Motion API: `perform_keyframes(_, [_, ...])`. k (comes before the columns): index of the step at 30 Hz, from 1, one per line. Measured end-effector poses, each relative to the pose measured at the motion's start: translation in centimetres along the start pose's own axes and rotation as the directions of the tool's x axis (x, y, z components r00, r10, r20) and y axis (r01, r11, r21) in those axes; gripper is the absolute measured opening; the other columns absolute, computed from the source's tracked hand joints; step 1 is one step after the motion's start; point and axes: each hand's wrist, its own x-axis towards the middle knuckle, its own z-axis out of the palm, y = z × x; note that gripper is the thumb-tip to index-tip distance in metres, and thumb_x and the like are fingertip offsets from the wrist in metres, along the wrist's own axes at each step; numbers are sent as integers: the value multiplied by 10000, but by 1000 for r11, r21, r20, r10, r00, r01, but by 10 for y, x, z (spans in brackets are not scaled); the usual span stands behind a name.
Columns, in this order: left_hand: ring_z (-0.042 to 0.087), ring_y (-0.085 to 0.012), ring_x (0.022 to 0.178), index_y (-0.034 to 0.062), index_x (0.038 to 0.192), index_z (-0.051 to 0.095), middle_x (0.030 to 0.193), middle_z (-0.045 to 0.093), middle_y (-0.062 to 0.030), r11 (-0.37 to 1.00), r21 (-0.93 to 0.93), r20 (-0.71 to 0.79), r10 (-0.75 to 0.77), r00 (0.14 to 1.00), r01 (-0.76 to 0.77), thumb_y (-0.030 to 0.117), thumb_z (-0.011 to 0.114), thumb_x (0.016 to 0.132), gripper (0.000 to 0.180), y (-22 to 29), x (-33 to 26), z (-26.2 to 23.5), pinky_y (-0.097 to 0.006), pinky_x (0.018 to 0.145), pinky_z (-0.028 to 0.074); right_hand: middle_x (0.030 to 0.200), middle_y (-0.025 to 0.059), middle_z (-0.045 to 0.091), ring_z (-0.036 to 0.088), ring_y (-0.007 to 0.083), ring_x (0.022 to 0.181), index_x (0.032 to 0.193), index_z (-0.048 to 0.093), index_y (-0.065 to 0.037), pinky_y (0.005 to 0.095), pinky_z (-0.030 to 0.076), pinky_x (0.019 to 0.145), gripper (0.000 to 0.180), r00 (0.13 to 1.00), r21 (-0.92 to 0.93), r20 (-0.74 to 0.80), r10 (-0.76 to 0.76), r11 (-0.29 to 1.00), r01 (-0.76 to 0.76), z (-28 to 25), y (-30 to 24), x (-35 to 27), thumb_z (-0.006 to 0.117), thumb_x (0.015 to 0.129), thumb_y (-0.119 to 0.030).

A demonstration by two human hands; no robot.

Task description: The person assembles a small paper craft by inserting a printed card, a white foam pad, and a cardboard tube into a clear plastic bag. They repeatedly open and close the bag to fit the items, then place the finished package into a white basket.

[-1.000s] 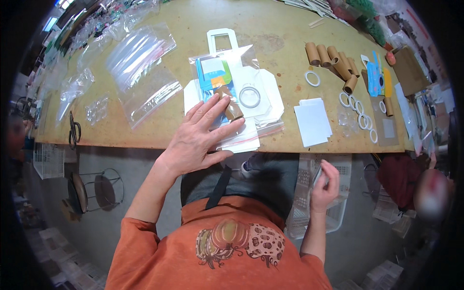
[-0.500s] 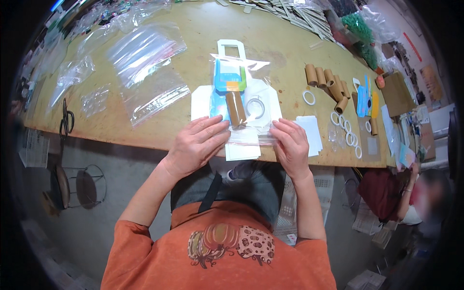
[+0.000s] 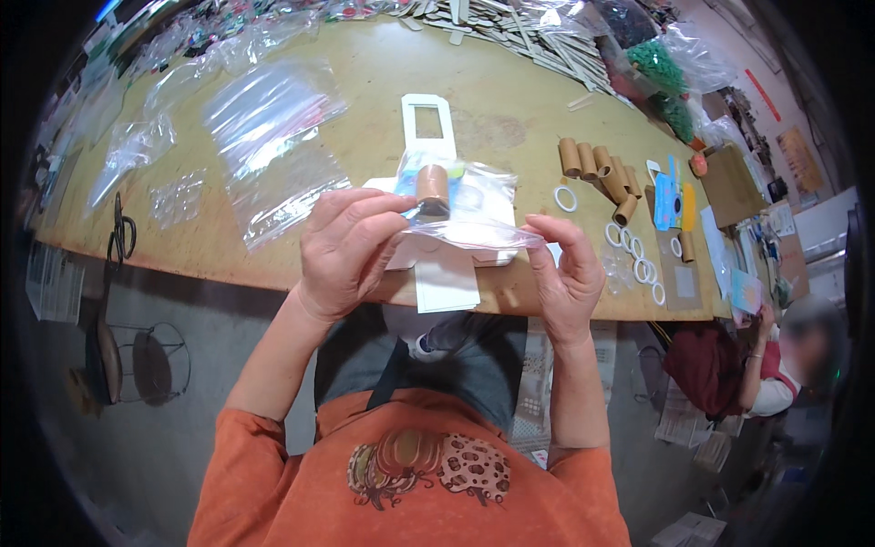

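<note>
A clear zip bag [image 3: 474,233] is raised off the table's front edge, its near edge stretched between my two hands. My left hand [image 3: 354,244] pinches the bag's left corner, and my right hand [image 3: 567,273] pinches the right corner between thumb and fingers. Inside the bag lies a brown cardboard tube [image 3: 432,188], with something blue beside it. Beneath it sits a white cut-out card piece [image 3: 428,111] with a rectangular opening at its far end. White paper sheets [image 3: 447,284] stick out over the table edge below the bag.
Flat clear bags [image 3: 273,118] lie to the left, with scissors [image 3: 119,232] at the edge. On the right are several cardboard tubes [image 3: 583,157], white rings [image 3: 635,244] and a blue packet [image 3: 667,202]. White sticks [image 3: 547,46] are heaped behind. A person [image 3: 756,365] sits at right.
Both hands have lifted the bag's near edge off the table and now grip its corners. The tube inside has tipped, so its end faces me.
</note>
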Motion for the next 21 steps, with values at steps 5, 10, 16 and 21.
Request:
perform_keyframes(5, [683, -260, 831, 82, 944, 629, 941, 746, -67, 998, 5, -70, 57, 996, -57, 96, 717, 919, 92, 14, 33, -18, -353, 754, 532, 998, 83, 724, 671, 223, 952, 1061, 711, -10, 337, 509, 921, 168, 964, 42, -17, -266, 963, 266, -7, -26, 14, 716, 897, 29])
perform_keyframes(10, [671, -263, 795, 72, 951, 599, 899, 734, -71, 999, -1, -83, 50, 995, -51, 77, 666, 952, 67, 34, 47, -35, -353, 733, 531, 945, 85, 723, 664, 214, 889, 1018, 701, -17, 416, 506, 919, 170, 912, 78, -57, -405, 909, 409, -18, -55, 20, 727, 868, 58])
perform_keyframes(16, [653, -225, 700, 104, 895, 581, 834, 727, -43, 973, -227, -30, -58, 998, 50, 190, 619, 1011, 150, 75, 44, -57, -333, 639, 516, 870, 51, 704, 673, 179, 782, 985, 663, -64, 408, 494, 859, 176, 872, -7, -3, -490, 872, 490, -40, -100, -3, 791, 867, -90])
perform_keyframes(21, [681, -235, 744, 117, 924, 642, 878, 738, -49, 949, -278, 179, -98, 979, 146, 139, 716, 915, 78, 89, 33, -63, -346, 669, 514, 820, 5, 676, 673, 187, 737, 982, 651, -98, 377, 499, 765, 220, 897, -65, 204, -393, 909, 413, -64, -134, -39, 810, 830, -92])
